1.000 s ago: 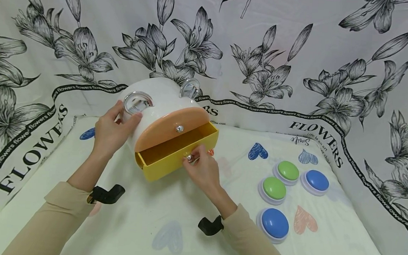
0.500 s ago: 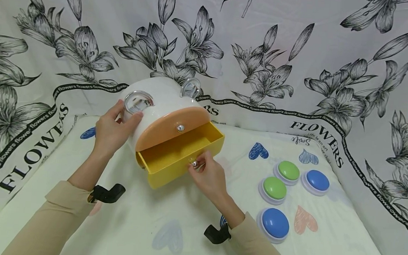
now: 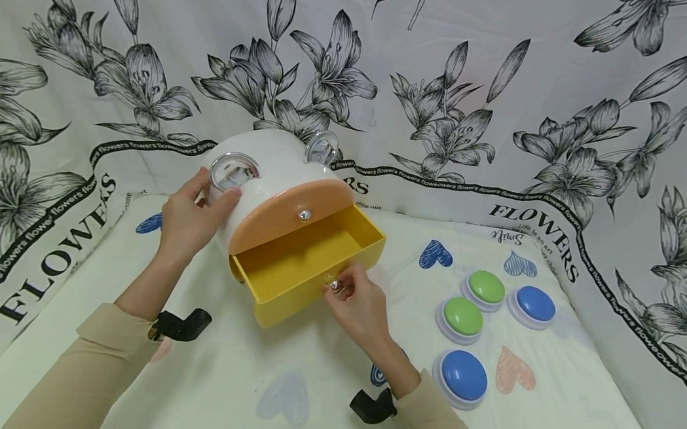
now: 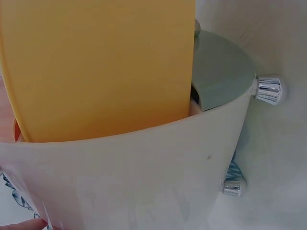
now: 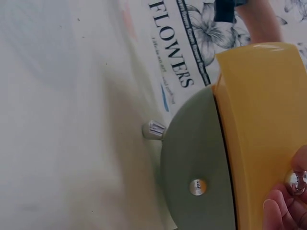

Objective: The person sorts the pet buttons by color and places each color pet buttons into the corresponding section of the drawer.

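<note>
A white rounded cabinet (image 3: 276,164) with two chrome rings on top stands at the left of the head view. Its orange upper drawer (image 3: 290,211) is closed, and its yellow drawer (image 3: 293,260) is pulled well out, with nothing showing inside. My right hand (image 3: 361,304) pinches the silver knob (image 3: 334,285) of the yellow drawer between thumb and fingers. Spread over the cabinet's left side, my left hand (image 3: 192,221) rests beside the chrome ring (image 3: 234,170), thumb in front. Below the yellow drawer, the green drawer (image 5: 199,158) is closed in the right wrist view.
Right of the cabinet, two green buttons (image 3: 462,315) and two blue buttons (image 3: 463,375) with pale bases sit on the heart-patterned cloth (image 3: 239,379). A flower-printed curtain (image 3: 424,62) rises behind. Silver feet (image 4: 269,90) support the cabinet. Black camera mounts (image 3: 183,325) project from both wrists.
My right hand has drawn the yellow drawer farther out, towards me and slightly right, showing more of its inside. The left hand and the cabinet body have stayed in place.
</note>
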{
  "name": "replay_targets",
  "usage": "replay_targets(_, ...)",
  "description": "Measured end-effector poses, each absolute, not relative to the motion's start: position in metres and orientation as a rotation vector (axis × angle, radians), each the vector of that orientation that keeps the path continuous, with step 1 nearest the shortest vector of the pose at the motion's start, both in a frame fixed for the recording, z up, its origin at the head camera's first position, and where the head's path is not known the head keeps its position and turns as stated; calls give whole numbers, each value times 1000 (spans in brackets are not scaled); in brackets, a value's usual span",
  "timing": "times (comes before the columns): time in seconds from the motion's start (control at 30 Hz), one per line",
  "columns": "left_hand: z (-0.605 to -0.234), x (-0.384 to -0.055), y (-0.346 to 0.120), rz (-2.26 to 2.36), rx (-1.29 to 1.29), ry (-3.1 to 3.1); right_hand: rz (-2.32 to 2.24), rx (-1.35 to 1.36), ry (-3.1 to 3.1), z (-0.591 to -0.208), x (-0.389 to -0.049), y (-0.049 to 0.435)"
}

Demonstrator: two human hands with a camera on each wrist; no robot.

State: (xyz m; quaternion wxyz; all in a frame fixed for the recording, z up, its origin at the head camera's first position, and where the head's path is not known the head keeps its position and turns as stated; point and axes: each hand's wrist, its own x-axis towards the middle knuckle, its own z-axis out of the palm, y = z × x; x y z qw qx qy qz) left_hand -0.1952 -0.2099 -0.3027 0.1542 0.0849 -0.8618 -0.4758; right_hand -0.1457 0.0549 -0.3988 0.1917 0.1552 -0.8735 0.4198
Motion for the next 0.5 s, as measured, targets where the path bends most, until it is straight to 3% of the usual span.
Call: replay_targets(0.5, -303, -196, -210, -1363, 249, -2469, 1245, 464, -2371, -405, -135, 64)
